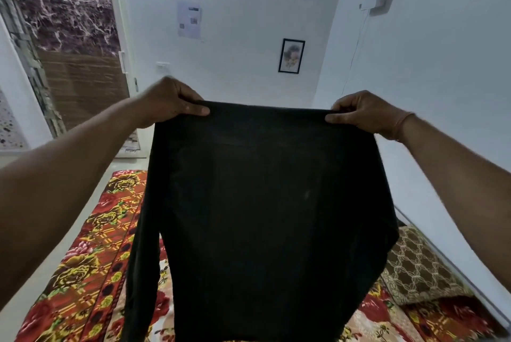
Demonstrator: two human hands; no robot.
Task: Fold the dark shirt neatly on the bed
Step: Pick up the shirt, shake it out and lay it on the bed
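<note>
Dark shirt: hanging vertically, top edge level, above the floral bed.
Left hand: pinching top-left corner.
Right hand: pinching top-right corner.

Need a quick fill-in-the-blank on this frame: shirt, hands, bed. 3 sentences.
1. The dark long-sleeved shirt is held up by ____ hands, the left hand and right hand.
2. Each hand grips the shirt's ____ edge.
3. Below it lies the bed's red and yellow ____-patterned blanket.

Missing words: two; top; floral
</note>
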